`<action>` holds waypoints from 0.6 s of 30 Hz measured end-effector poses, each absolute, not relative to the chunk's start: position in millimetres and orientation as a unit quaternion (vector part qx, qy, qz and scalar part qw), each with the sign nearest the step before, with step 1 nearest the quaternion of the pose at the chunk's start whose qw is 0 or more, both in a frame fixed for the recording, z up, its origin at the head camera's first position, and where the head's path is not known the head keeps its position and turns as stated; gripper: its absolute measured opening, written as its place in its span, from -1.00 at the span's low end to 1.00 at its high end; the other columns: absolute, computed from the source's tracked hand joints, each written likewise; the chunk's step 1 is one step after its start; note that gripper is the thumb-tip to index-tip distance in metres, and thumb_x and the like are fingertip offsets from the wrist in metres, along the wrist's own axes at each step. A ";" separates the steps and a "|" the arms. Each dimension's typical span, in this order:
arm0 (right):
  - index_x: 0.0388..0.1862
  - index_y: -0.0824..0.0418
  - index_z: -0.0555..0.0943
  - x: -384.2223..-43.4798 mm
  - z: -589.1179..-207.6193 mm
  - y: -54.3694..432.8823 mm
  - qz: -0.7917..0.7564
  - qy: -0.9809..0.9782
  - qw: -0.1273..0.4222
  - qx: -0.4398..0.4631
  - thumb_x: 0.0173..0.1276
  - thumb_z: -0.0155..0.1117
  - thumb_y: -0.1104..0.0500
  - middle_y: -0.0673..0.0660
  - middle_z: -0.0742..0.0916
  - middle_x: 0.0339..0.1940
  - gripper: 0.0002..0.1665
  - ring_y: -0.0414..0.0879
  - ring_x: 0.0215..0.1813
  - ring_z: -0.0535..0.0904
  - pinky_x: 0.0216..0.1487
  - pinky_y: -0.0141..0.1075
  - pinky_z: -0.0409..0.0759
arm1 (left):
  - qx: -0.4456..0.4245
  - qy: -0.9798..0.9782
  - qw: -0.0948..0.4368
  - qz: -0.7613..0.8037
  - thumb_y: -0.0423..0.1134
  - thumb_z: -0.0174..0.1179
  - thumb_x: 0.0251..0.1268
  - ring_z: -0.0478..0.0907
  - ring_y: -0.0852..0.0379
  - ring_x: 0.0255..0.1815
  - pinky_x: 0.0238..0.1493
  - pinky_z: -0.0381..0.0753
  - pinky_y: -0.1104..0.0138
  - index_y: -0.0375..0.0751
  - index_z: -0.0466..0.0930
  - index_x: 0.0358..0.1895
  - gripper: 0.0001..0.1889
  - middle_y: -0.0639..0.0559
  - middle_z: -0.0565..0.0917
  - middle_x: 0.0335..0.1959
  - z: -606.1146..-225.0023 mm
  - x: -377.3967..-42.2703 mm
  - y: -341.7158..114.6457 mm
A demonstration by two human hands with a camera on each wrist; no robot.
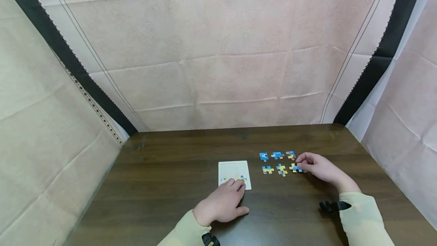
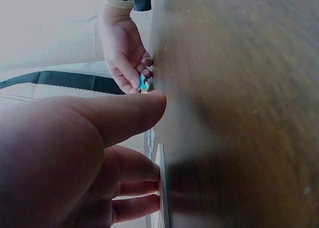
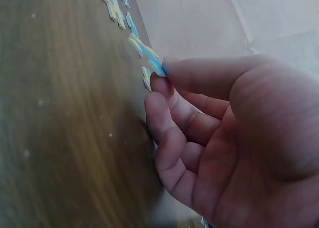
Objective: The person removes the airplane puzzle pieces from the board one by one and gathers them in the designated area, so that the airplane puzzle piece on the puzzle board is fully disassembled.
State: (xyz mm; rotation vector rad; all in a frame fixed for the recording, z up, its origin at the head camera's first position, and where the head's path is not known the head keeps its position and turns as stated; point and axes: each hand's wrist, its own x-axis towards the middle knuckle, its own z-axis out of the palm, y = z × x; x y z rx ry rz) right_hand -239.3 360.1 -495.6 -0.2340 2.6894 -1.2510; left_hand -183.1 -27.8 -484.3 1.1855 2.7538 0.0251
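Observation:
My right hand (image 1: 319, 167) pinches a blue and yellow jigsaw puzzle piece (image 1: 295, 167) between thumb and fingertips, at the right end of the near row of pieces. In the right wrist view this puzzle piece (image 3: 148, 55) is tilted, one edge at the thumb tip. With fingers extended, my left hand (image 1: 223, 201) rests its fingertips on the lower part of a white puzzle board (image 1: 233, 168), its thumb spread out to the right over the table. The left wrist view shows the fingertips touching the thin board (image 2: 162, 188) from above.
Several loose puzzle pieces lie in two rows right of the board, among them a blue piece (image 1: 264, 156), a blue and yellow piece (image 1: 268, 169) and a yellow one (image 1: 281, 169). The brown wooden table (image 1: 164, 170) is enclosed by pale cloth walls (image 1: 218, 67).

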 end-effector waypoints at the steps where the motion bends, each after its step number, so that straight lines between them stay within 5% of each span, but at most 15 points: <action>1: 0.08 0.29 0.64 -239.4 -496.2 360.1 -0.419 0.901 0.081 -0.078 0.59 0.34 0.16 0.10 0.72 -0.28 -0.76 0.01 -0.22 0.59 -0.24 -0.23 0.56 | 0.394 0.916 0.073 0.009 0.22 0.19 0.58 0.36 0.08 0.42 0.45 0.41 0.26 -0.26 0.43 0.58 -0.24 0.02 0.39 0.56 -484.3 -183.2 -27.7; 18: 0.07 0.23 0.75 -240.3 -498.5 359.7 -0.343 0.935 0.048 -0.072 0.45 0.51 0.09 0.09 0.72 -0.13 -0.68 -0.02 -0.13 0.58 -0.04 -0.11 0.56 | 0.390 0.918 0.072 -0.002 0.24 0.20 0.56 0.36 0.11 0.41 0.46 0.39 0.28 -0.24 0.45 0.57 -0.24 0.06 0.39 0.56 -482.4 -181.7 -26.5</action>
